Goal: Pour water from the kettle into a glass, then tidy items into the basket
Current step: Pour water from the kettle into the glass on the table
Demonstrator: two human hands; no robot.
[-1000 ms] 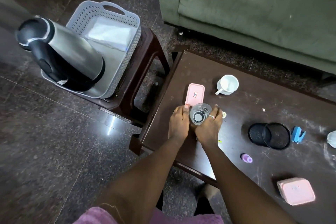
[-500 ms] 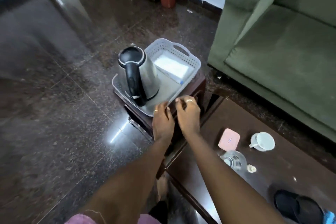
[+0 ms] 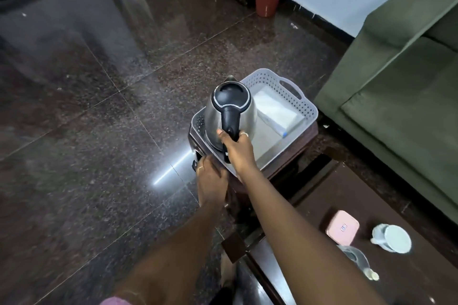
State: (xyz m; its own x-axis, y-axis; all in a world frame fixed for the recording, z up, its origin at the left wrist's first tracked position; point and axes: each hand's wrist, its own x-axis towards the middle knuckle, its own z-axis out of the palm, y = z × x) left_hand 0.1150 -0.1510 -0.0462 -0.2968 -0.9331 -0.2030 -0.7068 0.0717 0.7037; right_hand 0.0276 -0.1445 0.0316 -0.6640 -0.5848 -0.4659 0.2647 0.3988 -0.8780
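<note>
**Kettle (image 3: 230, 106) held by its handle; glass (image 3: 357, 259) well apart, nearer the person and to the right**

The kettle stands upright in the basket (image 3: 298, 96), its black handle turned toward the person and wrapped by the curled fingers (image 3: 241, 135) of the right hand (image 3: 239, 150). The left hand (image 3: 210, 177) is laid at the basket's near corner; whether its fingers grip cannot be told. The glass stands on the table (image 3: 347, 193), half hidden by the right forearm, so a carry toward the person and rightward is judged to be needed.
</note>
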